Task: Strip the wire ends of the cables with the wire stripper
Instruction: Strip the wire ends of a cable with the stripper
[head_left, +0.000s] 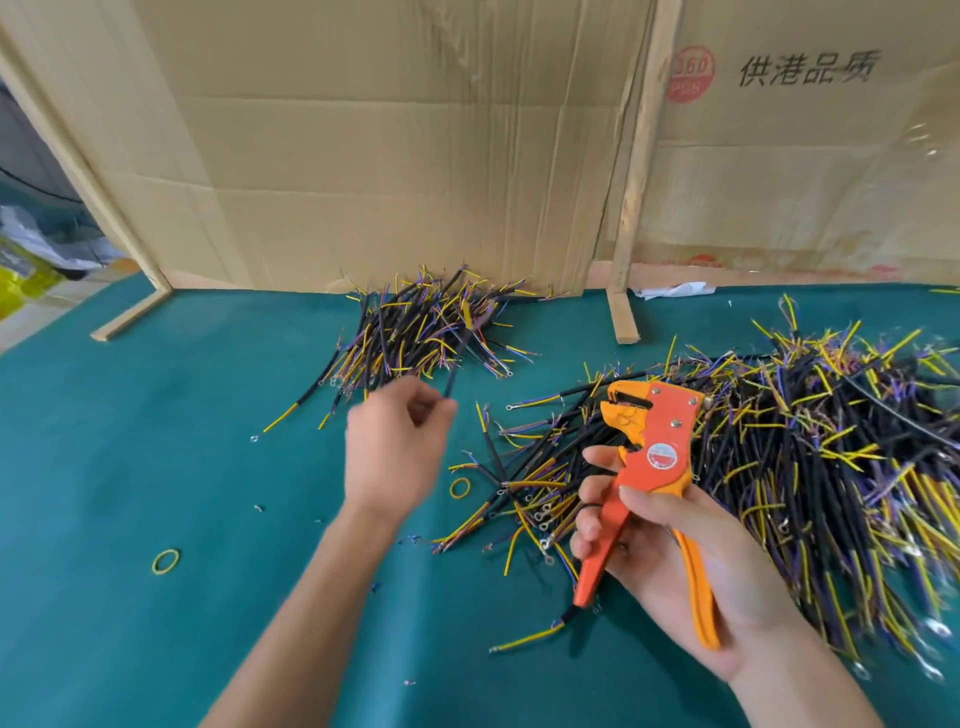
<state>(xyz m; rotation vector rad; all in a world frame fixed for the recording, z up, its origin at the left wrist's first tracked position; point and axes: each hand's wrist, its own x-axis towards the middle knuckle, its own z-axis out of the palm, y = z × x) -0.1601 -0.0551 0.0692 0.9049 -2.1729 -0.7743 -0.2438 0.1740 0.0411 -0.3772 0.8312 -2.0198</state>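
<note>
The left hand (395, 447) pinches one black cable (457, 364) by its near end, its far end reaching over the smaller heap of cables (426, 332) at the back of the green surface (156, 441) — judging by that, this piece is being set aside there. The right hand (670, 566) grips the orange wire stripper (649, 467) by its handles, head up and apparently holding no wire, just beside the large pile of cables (810, 467). To do this well, lay the cable clear of the large pile, so the heaps stay separate.

Both forearms bare to frame edge, no sleeves in view. Left hand (396, 447) and right hand (670, 551) bare: no gloves, rings, watch.
</note>
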